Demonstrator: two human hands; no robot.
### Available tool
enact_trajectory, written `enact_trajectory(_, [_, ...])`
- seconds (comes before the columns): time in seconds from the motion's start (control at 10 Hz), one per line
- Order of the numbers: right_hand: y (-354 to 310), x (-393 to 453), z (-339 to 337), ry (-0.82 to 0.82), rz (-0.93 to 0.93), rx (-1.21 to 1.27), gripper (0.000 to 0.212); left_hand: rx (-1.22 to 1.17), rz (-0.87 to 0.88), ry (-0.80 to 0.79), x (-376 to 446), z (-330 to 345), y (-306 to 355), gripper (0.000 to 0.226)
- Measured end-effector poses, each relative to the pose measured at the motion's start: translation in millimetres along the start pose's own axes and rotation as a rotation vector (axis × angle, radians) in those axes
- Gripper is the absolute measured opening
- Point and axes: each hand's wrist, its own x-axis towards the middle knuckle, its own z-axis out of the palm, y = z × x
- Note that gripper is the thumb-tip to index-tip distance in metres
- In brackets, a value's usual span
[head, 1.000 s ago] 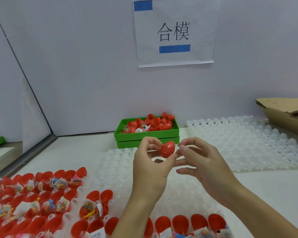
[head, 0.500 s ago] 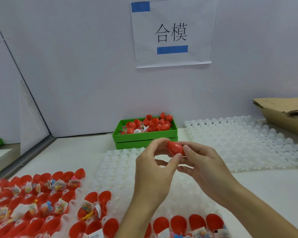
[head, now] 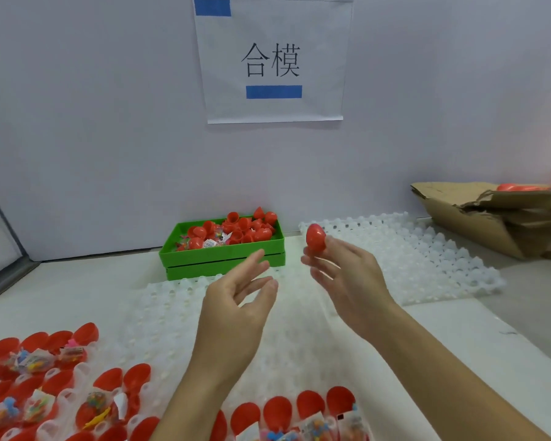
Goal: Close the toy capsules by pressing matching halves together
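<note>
The right hand [head: 341, 275] pinches a closed red capsule [head: 315, 237] at its fingertips, raised above the counter [head: 458, 345], in front of the white egg-style tray [head: 427, 259] on the far right. The left hand [head: 236, 300] is empty, fingers spread and relaxed, just left of it. Open red capsule halves [head: 134, 380] with packaged toys fill the near trays; a green bin [head: 220, 253] of red halves sits at the far wall

White table [head: 77, 291]: trays [head: 427, 265], green bin [head: 223, 256], cardboard [head: 477, 224].
</note>
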Motion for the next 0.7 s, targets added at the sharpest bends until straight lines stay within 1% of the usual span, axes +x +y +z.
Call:
enact_trajectory(0.1, [-27.3, 39.1, -20.4, 0.135, 0.047, 0.341, 0.019, 0.035, -0.003, 0.010, -1.3, 3.9, -1.7, 0.036])
enact_trajectory(0.2, [-62.3, 82.5, -44.2, 0.268, 0.001, 0.501, 0.028, 0.054, 0.002, 0.007, -1.5, 6.9, -2.1, 0.030])
enact_trajectory(0.3, [-98.4, 116.0, -65.2, 0.420, -0.060, 0.551, 0.021, 0.075, 0.012, 0.022, -1.4, 8.2, -3.3, 0.030])
enact_trajectory(0.4, [-125.0, 140.6, -85.0, 0.556, -0.096, 0.590, 0.031, 0.089, 0.017, 0.030, 0.2, 9.4, -6.1, 0.030])
enact_trajectory(0.5, [-132.1, 155.7, -101.6, 0.593, -0.125, 0.633, 0.049, 0.079, 0.032, 0.015, 2.4, 9.1, -8.1, 0.032])
enact_trajectory(0.6, [-126.6, 159.1, -114.4, 0.499, -0.066, 0.587, 0.063, 0.080, 0.025, -0.003, 4.4, 9.5, -9.8, 0.032])
enact_trajectory(0.7, [-103.7, 145.7, -108.5, 0.397, -0.030, 0.300, 0.049, 0.097, 0.044, -0.022, 5.2, 10.1, -10.0, 0.032])
